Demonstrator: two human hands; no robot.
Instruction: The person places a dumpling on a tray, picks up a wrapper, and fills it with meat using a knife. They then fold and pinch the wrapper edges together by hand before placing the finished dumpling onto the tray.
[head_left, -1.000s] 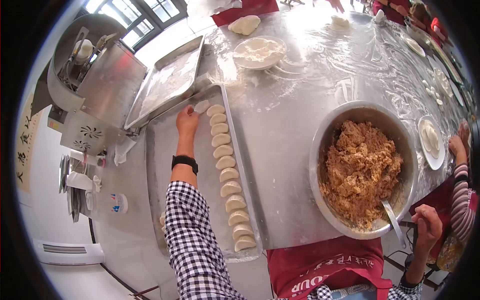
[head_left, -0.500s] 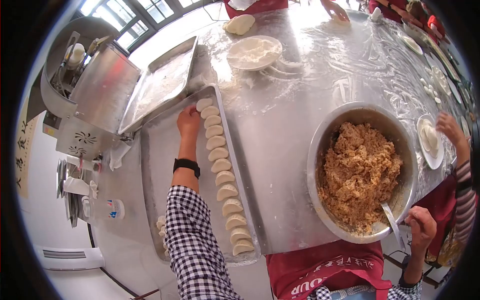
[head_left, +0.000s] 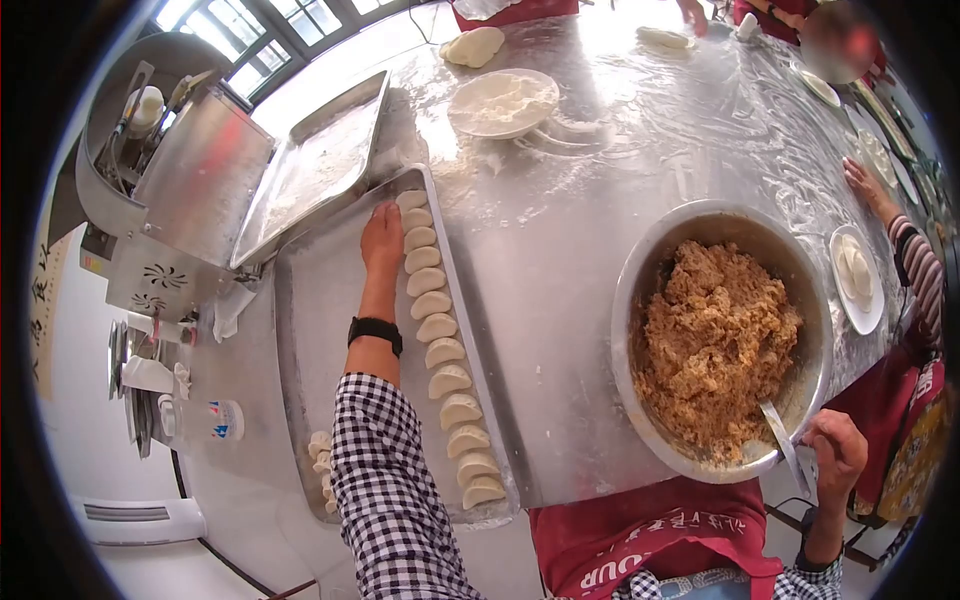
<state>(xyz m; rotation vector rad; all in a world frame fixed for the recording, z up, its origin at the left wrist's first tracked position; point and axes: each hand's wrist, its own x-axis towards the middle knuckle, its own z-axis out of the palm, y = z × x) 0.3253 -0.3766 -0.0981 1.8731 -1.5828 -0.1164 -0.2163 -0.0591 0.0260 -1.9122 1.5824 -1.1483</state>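
Observation:
My left hand is over the large metal tray, just left of the far end of a row of dumplings. Its fingers stretch forward, close together, and nothing shows in them. The row holds several pale, crescent-shaped dumplings along the tray's right side. My right hand is curled beside the rim of a big steel bowl full of brownish filling. A spoon leans in the bowl with its handle just left of that hand. Whether the curled fingers hold anything is hidden.
More dumplings lie at the tray's near left. Behind stands a floured tray, with a plate of flour and a lump of dough. An oval plate and a co-worker's hand are at the right.
My left hand has come away slightly from the farthest dumpling and straightened. The co-worker's hand at the right has moved away from the oval plate, farther up the table. My right hand stays by the bowl.

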